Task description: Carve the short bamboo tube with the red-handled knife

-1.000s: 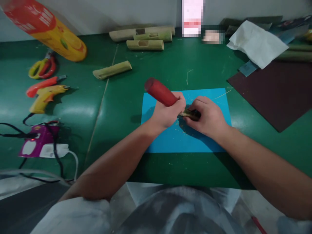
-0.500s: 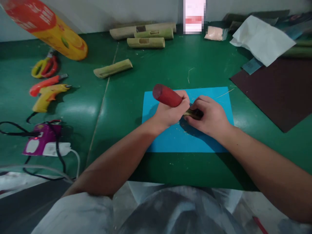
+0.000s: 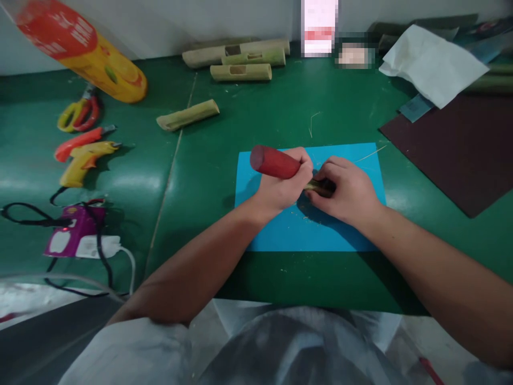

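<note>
My left hand [image 3: 285, 179] is closed around a tool with a thick red handle [image 3: 274, 162]; its working end is hidden by my fingers and the workpiece. Just to the right, a short bamboo piece [image 3: 319, 186] is pinched in my right hand [image 3: 347, 187], which covers its right end. The two hands almost touch over a blue sheet [image 3: 316, 235]. Small pale shavings [image 3: 306, 218] lie on the sheet below the bamboo.
Several cut bamboo tubes [image 3: 240, 72] lie along the back, with one bamboo piece [image 3: 188, 115] nearer. At left are an orange drink bottle [image 3: 116, 77], scissors [image 3: 80, 113], a yellow glue gun [image 3: 82, 166] and a purple power adapter [image 3: 74, 230] with cables. A dark sheet [image 3: 460, 160] lies right.
The red handle has tipped lower, closer to level. Both hands keep their grip in nearly the same place, while the whole view has shifted slightly.
</note>
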Tool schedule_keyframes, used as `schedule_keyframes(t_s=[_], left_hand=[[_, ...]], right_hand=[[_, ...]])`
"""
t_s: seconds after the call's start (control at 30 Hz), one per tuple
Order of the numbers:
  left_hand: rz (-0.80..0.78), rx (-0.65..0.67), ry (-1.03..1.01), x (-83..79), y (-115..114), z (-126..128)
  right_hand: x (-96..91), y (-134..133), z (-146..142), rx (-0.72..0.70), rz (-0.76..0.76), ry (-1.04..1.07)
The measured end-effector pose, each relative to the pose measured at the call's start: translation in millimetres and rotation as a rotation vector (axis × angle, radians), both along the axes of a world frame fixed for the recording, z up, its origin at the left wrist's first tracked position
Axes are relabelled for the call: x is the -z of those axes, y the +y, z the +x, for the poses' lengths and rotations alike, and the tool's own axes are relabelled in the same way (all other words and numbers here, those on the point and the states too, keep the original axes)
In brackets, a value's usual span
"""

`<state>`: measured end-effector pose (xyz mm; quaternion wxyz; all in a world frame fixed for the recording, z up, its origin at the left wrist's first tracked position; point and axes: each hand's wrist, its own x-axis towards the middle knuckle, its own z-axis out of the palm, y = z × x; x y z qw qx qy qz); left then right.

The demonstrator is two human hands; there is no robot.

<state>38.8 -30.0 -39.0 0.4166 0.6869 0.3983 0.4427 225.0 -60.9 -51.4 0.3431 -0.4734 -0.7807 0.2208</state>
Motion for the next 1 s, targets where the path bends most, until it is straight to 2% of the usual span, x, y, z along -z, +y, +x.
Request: schedule_keyframes(t_s=[0.3,0.47,0.67,0.8,1.0], left_hand=[[-0.019,0.016,0.041,-1.6,-1,-2],[-0.07,0.031,0.059,-9.0,1,-2],[-0.155,0.1,-0.013,-17.9,-1,-5],[-0.064,0.026,-0.079,-11.2,0,-2],[0.025,0.05,-0.071,-0.2,4,1]], right_hand=[[0.4,1,1,-0.021,-0.005,0.023],[-0.4,-1,1,-0.026,-0.025,0.02],[-1.0,1,2,-0.001,-0.041,0.019],[0.0,2,3,-0.008,-0.035,0.024],[1.7,2,3,-0.001,-0.016,0.026]])
